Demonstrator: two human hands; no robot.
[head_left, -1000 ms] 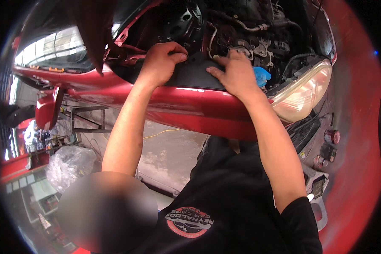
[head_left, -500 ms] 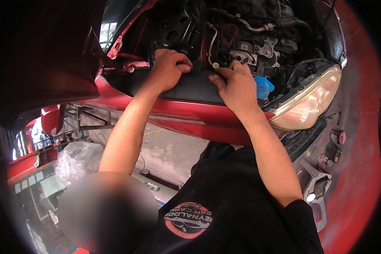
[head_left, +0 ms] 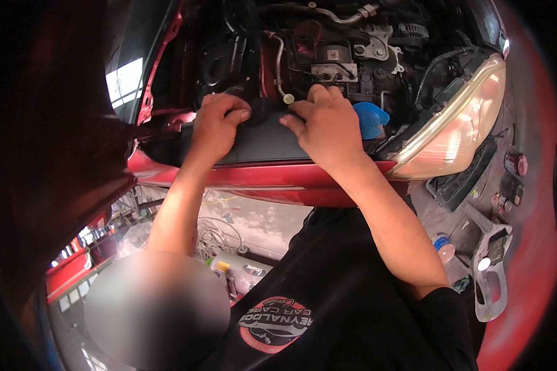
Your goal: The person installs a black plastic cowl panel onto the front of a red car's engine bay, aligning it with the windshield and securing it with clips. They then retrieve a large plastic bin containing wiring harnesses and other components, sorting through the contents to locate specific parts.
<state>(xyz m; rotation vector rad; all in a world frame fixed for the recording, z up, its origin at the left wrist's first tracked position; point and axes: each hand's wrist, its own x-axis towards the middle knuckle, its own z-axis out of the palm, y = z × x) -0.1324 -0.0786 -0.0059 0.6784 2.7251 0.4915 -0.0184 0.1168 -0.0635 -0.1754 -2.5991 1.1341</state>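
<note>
Along the top of the red fender (head_left: pixel 272 175) lies a long black trim panel (head_left: pixel 267 141) with a smooth face. My left hand (head_left: pixel 218 122) grips its far edge, fingers curled over and the thumb bent toward them. To the right, my right hand (head_left: pixel 329 127) also hooks its fingers over that edge, thumb beside the panel. The tips of several fingers are hidden behind it. Just beyond my right thumb is a pale round cap (head_left: pixel 288 99) at the end of a thin metal pipe. A blue reservoir cap (head_left: pixel 371 120) sits right of my right hand.
The engine bay (head_left: pixel 334 52) stretches ahead with pipes and brackets. A clouded headlight (head_left: pixel 455 127) bounds it on the right. Coiled hose (head_left: pixel 213 238) lies on the floor at lower left. A grey frame-like part (head_left: pixel 492 290) and a black grille (head_left: pixel 464 179) lie at right.
The view has shifted, so engine bay and hands appear further left. Both hands stay at the panel's far edge, with little change in their grip.
</note>
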